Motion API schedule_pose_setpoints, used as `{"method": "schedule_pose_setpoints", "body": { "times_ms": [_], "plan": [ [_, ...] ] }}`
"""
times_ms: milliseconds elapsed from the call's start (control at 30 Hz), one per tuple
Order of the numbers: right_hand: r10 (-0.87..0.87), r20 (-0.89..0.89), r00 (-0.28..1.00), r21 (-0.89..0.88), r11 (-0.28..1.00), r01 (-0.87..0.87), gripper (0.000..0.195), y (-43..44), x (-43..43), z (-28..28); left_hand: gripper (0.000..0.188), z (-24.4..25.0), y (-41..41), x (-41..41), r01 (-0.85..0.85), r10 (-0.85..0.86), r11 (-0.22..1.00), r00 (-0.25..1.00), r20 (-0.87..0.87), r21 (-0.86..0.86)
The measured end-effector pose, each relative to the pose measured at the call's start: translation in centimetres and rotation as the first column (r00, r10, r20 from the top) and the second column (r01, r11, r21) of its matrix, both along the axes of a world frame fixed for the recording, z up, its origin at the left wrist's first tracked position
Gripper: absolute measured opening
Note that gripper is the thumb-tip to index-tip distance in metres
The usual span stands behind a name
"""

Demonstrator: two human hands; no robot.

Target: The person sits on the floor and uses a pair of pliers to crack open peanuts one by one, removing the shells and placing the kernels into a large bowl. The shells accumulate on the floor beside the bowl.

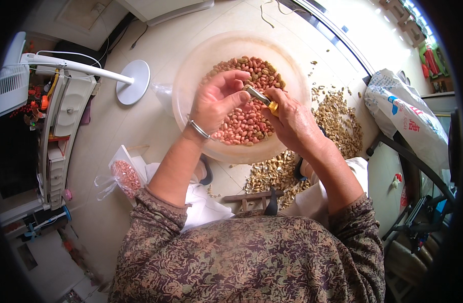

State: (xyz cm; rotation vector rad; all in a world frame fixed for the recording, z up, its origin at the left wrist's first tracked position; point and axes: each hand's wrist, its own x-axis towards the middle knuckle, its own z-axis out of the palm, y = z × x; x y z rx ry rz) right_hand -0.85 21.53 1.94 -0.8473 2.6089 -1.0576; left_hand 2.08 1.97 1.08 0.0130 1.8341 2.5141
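Note:
Both my hands are over a large translucent plastic basin (186,128) that holds many shelled, reddish peanuts (241,125) and some peanuts in the shell (280,81). In my right hand (296,119) are pliers (258,95) with yellow handles, their metal jaws pointing towards my left hand. The fingertips of my left hand (222,98), with a metal bangle (198,128) at the wrist, are at the jaws. A small pale piece, seemingly a peanut, is between these fingertips and the jaws; its details are too small to tell.
Broken peanut shells (337,125) lie on the tiled floor right of and below the basin. A clear bag of peanuts (126,176) rests at the left by my leg. A white fan's round base (133,82) stands at the upper left, a white printed sack (405,113) at the right.

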Motion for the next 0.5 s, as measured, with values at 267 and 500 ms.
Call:
{"method": "schedule_pose_setpoints", "body": {
  "times_ms": [267,500],
  "plan": [
    [0.046,0.073,0.996,0.110,0.992,-0.054,0.024,0.0,-0.1,0.8,0.025,1.2,-1.3,0.2,0.134,-0.131,0.945,0.991,0.032,-0.298],
    [0.032,0.143,0.989,0.176,0.983,-0.057,0.027,-0.3,-0.2,1.1,0.024,1.4,-1.6,0.3,0.140,-0.128,0.944,0.990,0.059,-0.299]
  ]
}}
